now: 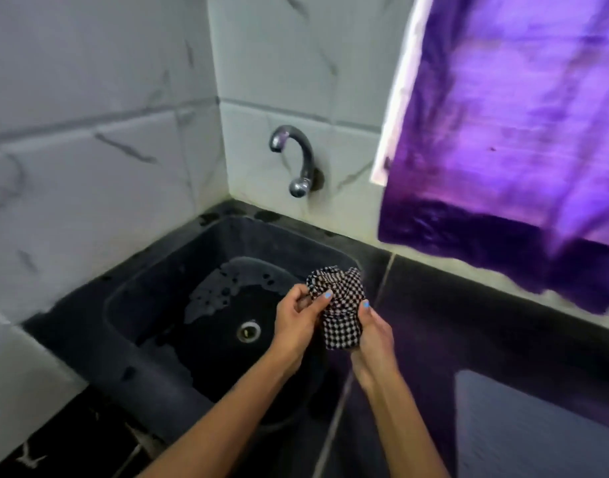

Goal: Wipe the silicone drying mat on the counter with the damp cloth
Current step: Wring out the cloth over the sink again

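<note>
A bunched black-and-white checked cloth (336,307) is gripped by both the left hand (298,320) and right hand (374,334) over the black sink's (165,305) right edge; wringing should stay there (a pale mat-like sheet (537,426) lies near right).

1. My left hand (296,319) and my right hand (374,334) are both bare: I see no gloves on them, and no rings on the fingers that show.
2. My nails are painted light blue; the polish shows on one nail of my left hand and on one nail of my right hand.
3. Both my forearms are bare all the way down to the lower edge of the view, with no sleeves, no watch and no bracelets on either wrist.
</note>
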### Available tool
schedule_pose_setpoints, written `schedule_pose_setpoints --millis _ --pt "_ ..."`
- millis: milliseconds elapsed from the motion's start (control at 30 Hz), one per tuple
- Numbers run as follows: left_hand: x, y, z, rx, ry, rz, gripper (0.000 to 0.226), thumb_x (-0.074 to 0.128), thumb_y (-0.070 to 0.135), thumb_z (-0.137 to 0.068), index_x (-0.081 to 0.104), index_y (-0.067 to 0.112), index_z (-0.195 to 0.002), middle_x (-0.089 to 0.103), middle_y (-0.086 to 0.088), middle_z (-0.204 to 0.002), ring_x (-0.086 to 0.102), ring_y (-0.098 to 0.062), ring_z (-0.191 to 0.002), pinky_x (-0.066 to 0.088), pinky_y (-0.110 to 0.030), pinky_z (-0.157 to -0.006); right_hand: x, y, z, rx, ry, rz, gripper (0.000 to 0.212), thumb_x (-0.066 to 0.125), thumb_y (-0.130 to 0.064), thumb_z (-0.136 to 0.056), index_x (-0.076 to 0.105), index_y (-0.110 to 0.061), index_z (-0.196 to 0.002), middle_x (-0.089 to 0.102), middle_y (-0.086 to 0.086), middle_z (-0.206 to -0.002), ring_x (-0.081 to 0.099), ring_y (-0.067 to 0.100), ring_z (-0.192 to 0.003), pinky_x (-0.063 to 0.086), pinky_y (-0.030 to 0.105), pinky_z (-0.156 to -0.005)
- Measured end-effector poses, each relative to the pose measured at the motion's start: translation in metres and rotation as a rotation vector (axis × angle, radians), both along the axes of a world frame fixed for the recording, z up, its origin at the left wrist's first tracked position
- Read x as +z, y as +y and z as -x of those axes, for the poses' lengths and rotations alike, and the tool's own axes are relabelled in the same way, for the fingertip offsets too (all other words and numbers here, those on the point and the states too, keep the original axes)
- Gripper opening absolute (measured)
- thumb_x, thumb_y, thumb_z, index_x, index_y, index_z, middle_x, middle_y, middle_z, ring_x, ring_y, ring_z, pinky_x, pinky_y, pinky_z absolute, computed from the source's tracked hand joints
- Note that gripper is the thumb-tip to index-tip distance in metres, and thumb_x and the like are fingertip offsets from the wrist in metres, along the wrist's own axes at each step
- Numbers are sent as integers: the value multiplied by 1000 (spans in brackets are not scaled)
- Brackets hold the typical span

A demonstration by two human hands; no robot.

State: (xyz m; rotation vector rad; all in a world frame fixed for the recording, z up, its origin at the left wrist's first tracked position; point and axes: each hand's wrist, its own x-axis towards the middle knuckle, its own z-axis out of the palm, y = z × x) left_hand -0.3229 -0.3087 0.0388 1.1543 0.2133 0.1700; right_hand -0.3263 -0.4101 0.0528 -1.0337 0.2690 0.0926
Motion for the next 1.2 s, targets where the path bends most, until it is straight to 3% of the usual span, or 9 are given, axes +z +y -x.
schedule_pose_setpoints --millis 267,400,500,600,767,833,967,1100,1200 --pt "-15 145 -101 199 34 -225 20 72 28 -80 61 12 -81 71 2 -78 67 -11 -76 54 -24 -68 -3 137 -97 320 -10 78 29 55 -10 -90 59 4 -115 66 19 -113 62 30 -106 47 42 -98" --pt "-15 202 -139 242 69 -349 35 76 33 -75 63 1 -79 69 -3 -73 64 -8 -66 53 -24 -62 -7 172 -131 495 -8 233 35 67 4 -77 61 2 -112 68 19 -107 66 28 -96 52 41 -89" --pt "-21 231 -164 230 125 -390 40 71 39 -79 62 0 -82 69 -11 -82 64 -17 -76 54 -39 -71 -12 193 -157 539 5 277 36 69 6 -74 64 0 -108 70 17 -104 67 29 -95 54 42 -87" --pt "-31 253 -180 283 178 -532 45 69 56 -72 55 19 -94 60 5 -98 58 -12 -92 46 -25 -72 -18 213 -182 567 31 350 31 70 6 -72 67 -5 -101 73 13 -96 70 26 -87 58 37 -73" --pt "-34 291 -202 -41 148 -734 49 77 56 -61 63 28 -98 64 8 -107 59 -7 -101 48 -25 -87 -27 235 -220 592 39 500 46 79 4 -59 65 -9 -100 72 13 -95 70 26 -87 57 37 -71" --pt "-35 302 -212 -98 202 -677 34 80 44 -66 69 22 -89 69 2 -102 63 -13 -100 50 -34 -92 -29 242 -231 542 78 526 56 81 5 -53 60 -9 -103 70 12 -97 69 26 -87 57 34 -65" --pt "-39 317 -225 -106 240 -535 14 77 26 -76 72 15 -83 72 -4 -100 66 -14 -94 52 -30 -89 -31 251 -249 528 74 556 53 76 11 -54 62 -6 -102 69 17 -99 68 31 -90 56 35 -67" --pt "-46 330 -231 -31 267 -150 8 68 16 -83 70 8 -81 71 -7 -86 68 -12 -73 57 -23 -66 -31 253 -279 477 42 468 40 69 15 -61 66 -4 -96 70 15 -98 66 30 -94 55 37 -76" --pt "-56 332 -237 113 291 -196 12 70 24 -81 67 13 -77 70 -2 -82 65 -12 -74 54 -18 -60 -30 262 -299 477 28 469 32 67 5 -70 63 -8 -99 70 7 -96 66 19 -88 55 31 -68"
